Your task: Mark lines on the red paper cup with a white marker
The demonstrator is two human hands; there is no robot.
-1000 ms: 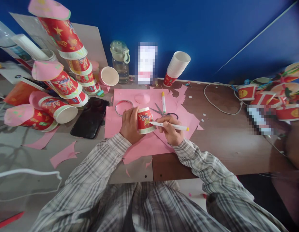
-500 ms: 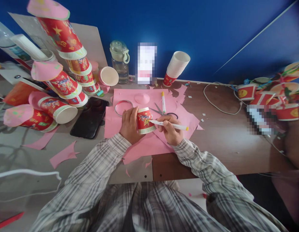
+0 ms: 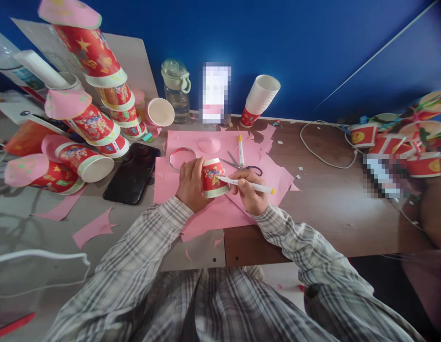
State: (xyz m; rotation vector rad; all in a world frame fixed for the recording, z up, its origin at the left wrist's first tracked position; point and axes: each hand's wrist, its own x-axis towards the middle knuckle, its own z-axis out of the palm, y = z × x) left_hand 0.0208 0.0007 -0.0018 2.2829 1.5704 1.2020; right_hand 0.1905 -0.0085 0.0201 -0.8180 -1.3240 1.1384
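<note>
My left hand [image 3: 192,185] grips a red paper cup [image 3: 213,173] from its left side; the cup is upside down, its white rim low and towards me. My right hand [image 3: 252,192] holds a white marker [image 3: 254,185] with a yellow end, and the tip touches the printed picture on the cup. Beneath both hands lie sheets of pink paper [image 3: 238,209]. Just beyond them are scissors [image 3: 238,163], a second marker [image 3: 240,151], a roll of tape [image 3: 182,158] and a small pink paper cone [image 3: 209,144].
Stacked red cups with pink cone tops [image 3: 106,57] stand at the left, beside a black phone [image 3: 131,173]. A water bottle [image 3: 176,90] and a cup stack [image 3: 261,97] stand along the wall. Decorated cups [image 3: 395,142] and a cable [image 3: 327,159] lie at the right.
The marker and my right hand have shifted slightly to the left, moving the tip across the cup's picture. My left hand and the cup stay in place.
</note>
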